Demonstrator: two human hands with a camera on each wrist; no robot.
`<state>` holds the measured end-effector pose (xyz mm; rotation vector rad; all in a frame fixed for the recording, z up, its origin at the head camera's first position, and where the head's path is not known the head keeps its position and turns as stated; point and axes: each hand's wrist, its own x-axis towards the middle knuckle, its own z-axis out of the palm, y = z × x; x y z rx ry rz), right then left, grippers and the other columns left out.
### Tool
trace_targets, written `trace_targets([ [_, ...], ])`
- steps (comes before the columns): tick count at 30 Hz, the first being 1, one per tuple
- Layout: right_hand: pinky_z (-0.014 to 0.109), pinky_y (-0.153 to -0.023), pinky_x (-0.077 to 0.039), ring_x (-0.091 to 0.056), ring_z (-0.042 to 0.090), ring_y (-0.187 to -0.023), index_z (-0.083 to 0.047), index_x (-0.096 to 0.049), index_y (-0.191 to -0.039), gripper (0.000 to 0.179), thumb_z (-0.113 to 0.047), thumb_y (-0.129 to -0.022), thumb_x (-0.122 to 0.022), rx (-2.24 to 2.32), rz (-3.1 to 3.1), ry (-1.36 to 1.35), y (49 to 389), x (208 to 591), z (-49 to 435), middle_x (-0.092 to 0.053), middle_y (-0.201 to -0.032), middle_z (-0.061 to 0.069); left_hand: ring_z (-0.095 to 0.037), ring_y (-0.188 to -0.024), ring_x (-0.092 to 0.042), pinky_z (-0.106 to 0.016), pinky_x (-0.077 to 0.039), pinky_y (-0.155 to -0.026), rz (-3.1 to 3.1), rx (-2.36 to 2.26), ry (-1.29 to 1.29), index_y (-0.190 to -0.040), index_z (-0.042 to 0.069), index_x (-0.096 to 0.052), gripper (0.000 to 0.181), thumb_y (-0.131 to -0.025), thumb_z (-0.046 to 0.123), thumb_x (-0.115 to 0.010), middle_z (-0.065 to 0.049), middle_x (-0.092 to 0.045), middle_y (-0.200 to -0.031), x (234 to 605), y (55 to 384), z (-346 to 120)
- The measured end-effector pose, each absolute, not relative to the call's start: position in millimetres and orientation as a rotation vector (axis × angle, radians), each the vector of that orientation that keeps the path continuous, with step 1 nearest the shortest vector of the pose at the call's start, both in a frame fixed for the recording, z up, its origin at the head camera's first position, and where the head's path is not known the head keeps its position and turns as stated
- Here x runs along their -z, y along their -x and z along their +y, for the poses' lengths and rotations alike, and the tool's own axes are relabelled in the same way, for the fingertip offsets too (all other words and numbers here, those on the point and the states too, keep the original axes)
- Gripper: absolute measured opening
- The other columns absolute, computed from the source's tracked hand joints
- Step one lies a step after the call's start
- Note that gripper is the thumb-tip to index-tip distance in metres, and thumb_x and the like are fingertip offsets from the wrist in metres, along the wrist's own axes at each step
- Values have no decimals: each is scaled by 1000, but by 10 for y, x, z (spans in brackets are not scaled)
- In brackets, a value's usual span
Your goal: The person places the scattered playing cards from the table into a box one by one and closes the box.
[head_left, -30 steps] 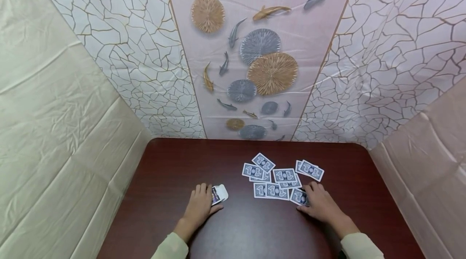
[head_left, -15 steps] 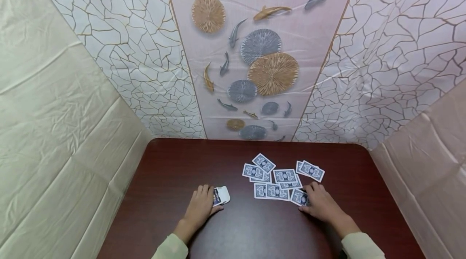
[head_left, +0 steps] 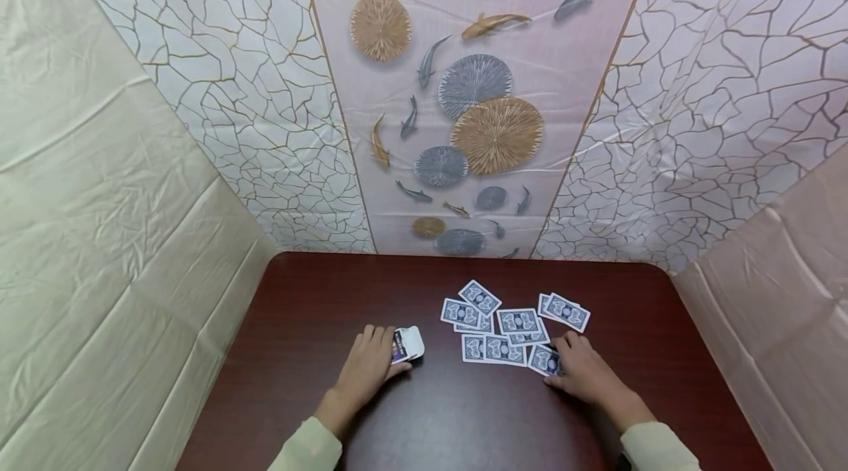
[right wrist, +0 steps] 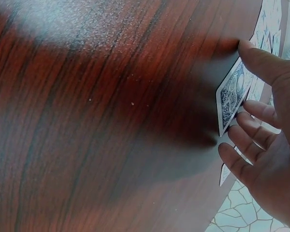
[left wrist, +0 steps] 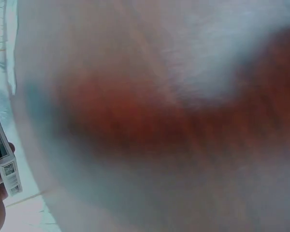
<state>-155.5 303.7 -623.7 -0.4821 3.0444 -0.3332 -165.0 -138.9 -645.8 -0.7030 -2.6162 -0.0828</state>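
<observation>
My left hand (head_left: 366, 364) grips a white playing-card box (head_left: 414, 342) on the left half of the table, its flap standing out to the right. A dark, colourful card face (head_left: 399, 347) shows at the box's mouth. In the left wrist view the box (left wrist: 8, 174) appears at the left edge, fingers around it. On the right, my right hand (head_left: 586, 368) rests on the table, thumb and loosely bent fingers spread on either side of a blue-backed playing card (head_left: 543, 359). In the right wrist view this card (right wrist: 232, 92) lies flat, fingertips right at its edges.
Several face-down blue-backed playing cards (head_left: 505, 349) overlap in a loose spread left of my right hand. Two more cards (head_left: 567, 311) lie beyond it. A dark red wooden table (head_left: 311, 294) meets a patterned cloth wall (head_left: 464, 232) at the back, with beige cloth at both sides.
My left hand has shifted slightly right and away from me with the card box, which now shows more of its flap. The right hand and the spread cards stay put.
</observation>
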Motion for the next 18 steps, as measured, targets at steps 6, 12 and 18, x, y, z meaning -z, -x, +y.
trace_targets([
  [6,51,-89,-51,-55,36,-106,4,-62,-121,67,-35,-74,-91,326,3028,469,1561,6228,3027,-57,-110,15,-27,-95,-58,-38,-49,-76,-2654,101,709,-131,-3,-58,79,-87,61,-70,-13,-65,-107,6218,1670,-1313],
  [12,51,-89,-51,-56,36,-104,4,-63,-119,65,-32,-73,-92,361,3043,488,1572,6212,3028,-57,-108,15,-26,-98,-61,-39,-49,-77,-2733,146,711,-135,1,-56,77,-88,60,-69,-11,-64,-111,5961,1674,-1189],
  [18,51,-89,-51,-55,36,-105,4,-62,-119,64,-30,-74,-91,390,3016,467,1577,6212,3037,-56,-109,15,-25,-103,-59,-41,-47,-82,-2777,161,720,-141,2,-53,76,-93,60,-65,-11,-64,-119,5766,1703,-1060],
])
